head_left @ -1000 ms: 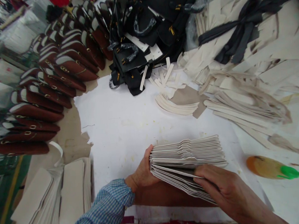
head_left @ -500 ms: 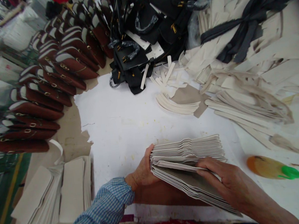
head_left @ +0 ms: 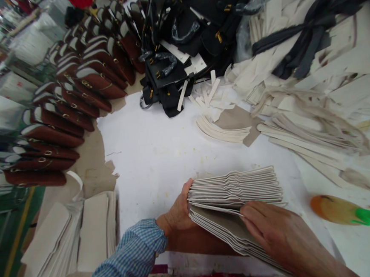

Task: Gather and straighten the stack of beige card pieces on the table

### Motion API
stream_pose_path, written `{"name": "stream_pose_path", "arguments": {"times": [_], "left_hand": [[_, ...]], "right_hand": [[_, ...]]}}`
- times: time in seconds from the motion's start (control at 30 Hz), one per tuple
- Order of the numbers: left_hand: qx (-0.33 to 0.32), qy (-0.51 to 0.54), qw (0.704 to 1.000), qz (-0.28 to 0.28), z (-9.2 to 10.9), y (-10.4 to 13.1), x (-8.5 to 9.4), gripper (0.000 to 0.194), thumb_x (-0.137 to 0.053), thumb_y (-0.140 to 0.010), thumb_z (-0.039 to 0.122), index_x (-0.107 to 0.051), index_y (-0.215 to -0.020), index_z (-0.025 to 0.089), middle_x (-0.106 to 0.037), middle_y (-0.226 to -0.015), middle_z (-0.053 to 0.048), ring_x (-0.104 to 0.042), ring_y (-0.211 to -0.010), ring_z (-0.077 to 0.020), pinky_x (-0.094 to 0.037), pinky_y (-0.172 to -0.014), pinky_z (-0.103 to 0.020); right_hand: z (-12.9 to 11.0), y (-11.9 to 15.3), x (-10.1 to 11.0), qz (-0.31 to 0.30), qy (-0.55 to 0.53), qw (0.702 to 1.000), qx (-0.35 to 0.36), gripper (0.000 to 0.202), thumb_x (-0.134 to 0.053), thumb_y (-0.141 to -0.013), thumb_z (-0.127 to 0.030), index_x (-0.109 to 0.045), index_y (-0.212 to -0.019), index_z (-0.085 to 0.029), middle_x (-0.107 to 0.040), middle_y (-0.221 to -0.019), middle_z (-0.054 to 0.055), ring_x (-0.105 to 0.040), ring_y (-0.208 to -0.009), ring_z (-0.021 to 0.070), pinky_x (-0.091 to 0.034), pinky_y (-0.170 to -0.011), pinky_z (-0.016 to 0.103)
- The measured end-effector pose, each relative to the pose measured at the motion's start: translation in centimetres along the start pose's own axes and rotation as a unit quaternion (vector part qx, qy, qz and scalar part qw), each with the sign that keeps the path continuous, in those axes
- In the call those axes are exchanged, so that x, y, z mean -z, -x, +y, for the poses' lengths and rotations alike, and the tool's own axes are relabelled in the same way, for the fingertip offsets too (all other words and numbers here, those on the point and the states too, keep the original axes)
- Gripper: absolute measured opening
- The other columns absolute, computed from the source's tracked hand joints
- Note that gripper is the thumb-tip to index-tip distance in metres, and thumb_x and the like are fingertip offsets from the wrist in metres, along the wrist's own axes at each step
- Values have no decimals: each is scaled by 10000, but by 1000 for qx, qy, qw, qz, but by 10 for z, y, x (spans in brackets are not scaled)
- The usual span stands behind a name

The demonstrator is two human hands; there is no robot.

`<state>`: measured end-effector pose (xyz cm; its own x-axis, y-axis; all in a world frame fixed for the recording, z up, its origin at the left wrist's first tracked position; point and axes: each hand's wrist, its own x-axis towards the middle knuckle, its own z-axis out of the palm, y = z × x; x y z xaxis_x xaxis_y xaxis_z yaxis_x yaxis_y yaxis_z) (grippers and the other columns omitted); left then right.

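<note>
A thick stack of folded off-white panels (head_left: 235, 186), perhaps fabric or lining pieces, stands on edge in front of me, parted into a far group and a near group. My left hand (head_left: 178, 212) is closed round the stack's left end, its thumb at the far corner. In the gap between the groups, my right hand (head_left: 271, 230) pinches the upper edge of one panel with thumb and fingers. The near panels lean toward me, partly hidden under my right hand. Beneath the stack lies a brown sheet (head_left: 199, 242).
Rows of brown bags (head_left: 53, 134) line the left, with more pale panels (head_left: 91, 233) at lower left. Black bags (head_left: 167, 71) lie at the back. Curved strips (head_left: 221, 129) and cut scraps (head_left: 319, 132) spread rightward. An orange bottle with a green nozzle (head_left: 336, 210) lies right.
The panel gap has shifted, with more panels gathered in the far group. My right hand has moved slightly left along the panel edge; the whole view has drifted a little.
</note>
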<state>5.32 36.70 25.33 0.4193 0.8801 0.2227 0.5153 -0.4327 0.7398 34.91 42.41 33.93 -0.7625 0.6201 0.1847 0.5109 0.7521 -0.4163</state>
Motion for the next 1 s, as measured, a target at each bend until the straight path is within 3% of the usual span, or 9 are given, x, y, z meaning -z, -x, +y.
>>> {"name": "stream_pose_path", "arguments": {"times": [0.07,0.23,0.3,0.43,0.6,0.73,0.83,0.9,1.0], "left_hand": [[-10,-14,1000,-5,0,0,2,1124,-782,-867,286,-3,-1677,251,-669,-1396,-110,-547,-1405,-365,-48,-1337,-620],[-32,-40,998,-48,2,-3,3,680,-736,-893,295,-494,-1528,323,-727,-1311,-24,-568,-1379,-343,65,-1332,-593],[-33,-47,997,-51,2,-4,2,646,-740,-887,293,-533,-1499,318,-735,-1288,-24,-579,-1364,-350,86,-1327,-597],[-26,-49,998,-43,-1,0,-1,870,-768,-869,259,-330,-1619,326,-750,-1213,-18,-603,-1332,-348,72,-1327,-616],[21,-26,999,13,-5,9,-6,1375,-891,-800,334,202,-1629,228,-624,-1421,-168,-591,-1341,-370,-86,-1321,-662],[58,-1,997,53,-3,10,-7,1443,-934,-747,359,213,-1613,230,-509,-1496,-241,-573,-1354,-390,-296,-1262,-658],[70,22,994,80,-2,7,-6,1340,-939,-721,354,45,-1623,228,-460,-1497,-242,-571,-1341,-379,-468,-1159,-579],[72,33,992,97,-2,4,-6,1248,-928,-727,361,-48,-1603,248,-446,-1491,-223,-582,-1316,-357,-513,-1111,-539],[80,40,990,113,-4,3,-6,1160,-921,-736,364,-124,-1572,257,-455,-1466,-201,-588,-1296,-342,-525,-1089,-525]], "right_hand": [[-2,-1,-1,19,13,1000,-14,247,-464,-994,-77,-527,-822,-241,-571,-745,-4,-558,-649,183,-329,-630,347],[-10,-5,0,20,7,1000,1,271,-468,-956,-47,-518,-781,-248,-578,-738,8,-554,-639,199,-360,-618,356],[-10,-4,-2,12,-11,1000,-5,208,-480,-961,-64,-571,-881,-233,-639,-818,27,-604,-694,207,-419,-630,352],[-8,2,-16,5,-37,999,-4,279,-512,-976,-108,-575,-1240,-171,-706,-1090,107,-694,-895,240,-574,-733,370],[-14,-5,-31,0,-18,1000,22,502,-508,-896,-1,-572,-1365,-169,-718,-1140,122,-720,-957,289,-654,-780,462],[-10,-4,-17,83,-82,993,22,377,-532,-1019,-168,-580,-1393,-176,-704,-1210,122,-685,-1100,282,-646,-896,429],[4,37,-7,183,-166,963,-109,402,-573,-1032,-270,-571,-1434,-278,-654,-1314,86,-649,-1167,248,-596,-984,376],[11,82,-12,244,-224,904,-273,525,-665,-975,-349,-531,-1481,-301,-610,-1376,99,-649,-1129,274,-590,-966,399],[11,146,-36,261,-295,830,-395,888,-742,-879,-517,-310,-1628,-311,-439,-1572,169,-598,-1242,403,-564,-996,567]]}}
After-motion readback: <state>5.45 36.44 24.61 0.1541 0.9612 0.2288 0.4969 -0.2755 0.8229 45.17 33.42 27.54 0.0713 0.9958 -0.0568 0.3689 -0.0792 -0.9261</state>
